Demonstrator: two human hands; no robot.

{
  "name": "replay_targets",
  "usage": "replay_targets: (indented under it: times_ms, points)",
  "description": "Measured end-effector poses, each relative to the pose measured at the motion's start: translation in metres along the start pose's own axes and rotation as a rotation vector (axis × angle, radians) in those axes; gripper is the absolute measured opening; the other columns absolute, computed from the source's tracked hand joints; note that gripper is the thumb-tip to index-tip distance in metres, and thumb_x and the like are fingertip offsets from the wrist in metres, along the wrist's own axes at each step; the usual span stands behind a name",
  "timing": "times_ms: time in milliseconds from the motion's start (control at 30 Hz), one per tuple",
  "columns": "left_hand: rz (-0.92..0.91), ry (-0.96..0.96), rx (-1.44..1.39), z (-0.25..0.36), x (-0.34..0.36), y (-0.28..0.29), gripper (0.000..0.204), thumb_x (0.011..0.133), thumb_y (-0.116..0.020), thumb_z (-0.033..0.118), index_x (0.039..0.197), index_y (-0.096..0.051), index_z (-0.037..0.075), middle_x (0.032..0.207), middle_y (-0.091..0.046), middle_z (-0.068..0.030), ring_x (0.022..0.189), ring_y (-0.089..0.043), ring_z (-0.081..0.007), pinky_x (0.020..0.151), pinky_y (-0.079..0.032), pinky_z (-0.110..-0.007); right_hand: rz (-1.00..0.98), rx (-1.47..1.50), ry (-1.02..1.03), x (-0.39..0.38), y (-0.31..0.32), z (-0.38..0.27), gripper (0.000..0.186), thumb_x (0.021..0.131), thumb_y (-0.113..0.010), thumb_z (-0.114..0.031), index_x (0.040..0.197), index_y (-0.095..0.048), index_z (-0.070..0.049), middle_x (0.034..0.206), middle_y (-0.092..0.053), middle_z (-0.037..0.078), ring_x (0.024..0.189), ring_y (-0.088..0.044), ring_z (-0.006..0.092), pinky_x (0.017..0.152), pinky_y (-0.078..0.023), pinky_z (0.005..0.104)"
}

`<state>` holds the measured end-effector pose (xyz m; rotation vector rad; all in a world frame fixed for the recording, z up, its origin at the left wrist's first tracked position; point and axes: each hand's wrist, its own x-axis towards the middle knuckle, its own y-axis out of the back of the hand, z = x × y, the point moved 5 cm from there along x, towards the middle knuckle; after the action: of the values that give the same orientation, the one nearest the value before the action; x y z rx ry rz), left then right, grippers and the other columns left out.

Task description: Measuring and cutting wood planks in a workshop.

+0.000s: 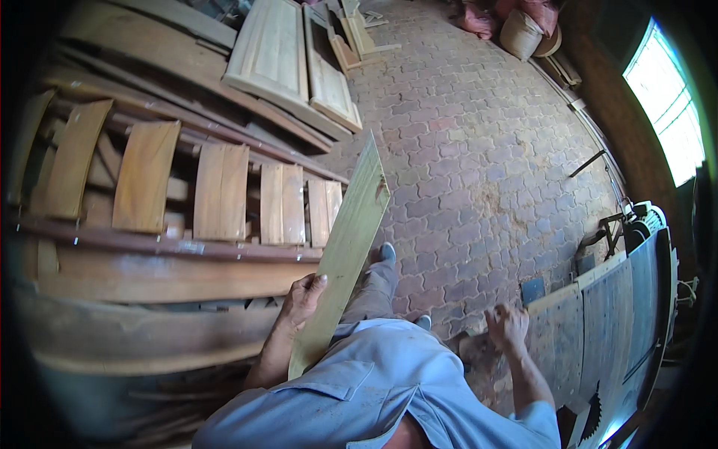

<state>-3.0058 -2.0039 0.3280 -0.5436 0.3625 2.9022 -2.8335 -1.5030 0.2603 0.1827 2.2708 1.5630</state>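
My left hand (302,301) grips a long, flat wooden board (345,251) by its left edge, thumb across the face. The board is pale greenish-yellow and tilts up and away from my body. Its far end is cut at a slant, with a dark knot or chip near the right corner. My right hand (508,327) is apart from the board, its fingers curled in and nothing visible in them. It hangs by the left end of a worn wooden saw table (552,337).
A toothed circular saw blade (593,416) shows at the near right. Slatted wooden frames (221,191) and long planks (157,340) lie along the left. Panelled doors (273,49) are stacked beyond. Sacks (521,34) stand far right on the paving-block floor (456,165).
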Motion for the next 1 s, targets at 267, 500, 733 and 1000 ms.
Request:
replay_targets:
  times_ms: [267,500,733,1000]
  points:
    - [-0.258,-0.017,-0.014,0.123,0.252,-0.011,0.043,0.105,-0.067,0.048,0.091,-0.068,0.007,0.081,-0.051,0.0076,0.078,-0.043,-0.0065,0.073,-0.039,-0.026,0.028,-0.063,-0.091,0.028,0.003,-0.001,0.027,0.083,-0.076,-0.04,0.086,-0.074,-0.013,0.088,-0.074,0.007,0.088,-0.07,0.0283,0.089,-0.045,0.0442]
    - [-0.406,-0.075,0.08,0.207,0.447,-0.056,0.045,0.105,-0.065,0.05,0.099,-0.072,0.005,0.087,-0.059,0.006,0.083,-0.049,-0.0074,0.078,-0.044,-0.027,-0.389,0.013,-0.813,0.106,-0.037,0.028,0.036,0.087,-0.074,-0.041,0.099,-0.08,-0.009,0.096,-0.078,0.015,0.087,-0.074,0.0334,0.083,-0.055,0.0488]
    - [-0.257,-0.146,0.42,0.273,0.639,-0.139,0.064,0.1,-0.065,0.062,0.084,-0.065,0.0,0.07,-0.056,-0.0027,0.071,-0.05,-0.0111,0.064,-0.044,-0.034,-0.388,1.063,-1.01,0.31,-0.142,0.079,0.029,0.099,-0.071,-0.032,0.1,-0.072,-0.003,0.075,-0.066,0.011,0.064,-0.065,0.0278,0.059,-0.055,0.0458]
    - [-0.188,-0.076,0.394,0.403,0.814,-0.222,0.065,0.101,-0.063,0.061,0.093,-0.069,-0.003,0.073,-0.061,-0.0052,0.074,-0.053,-0.0131,0.068,-0.047,-0.035,-0.265,1.019,-1.129,0.669,-0.032,0.204,0.029,0.095,-0.07,-0.039,0.096,-0.066,-0.011,0.075,-0.064,0.006,0.061,-0.063,0.0247,0.051,-0.046,0.0395]
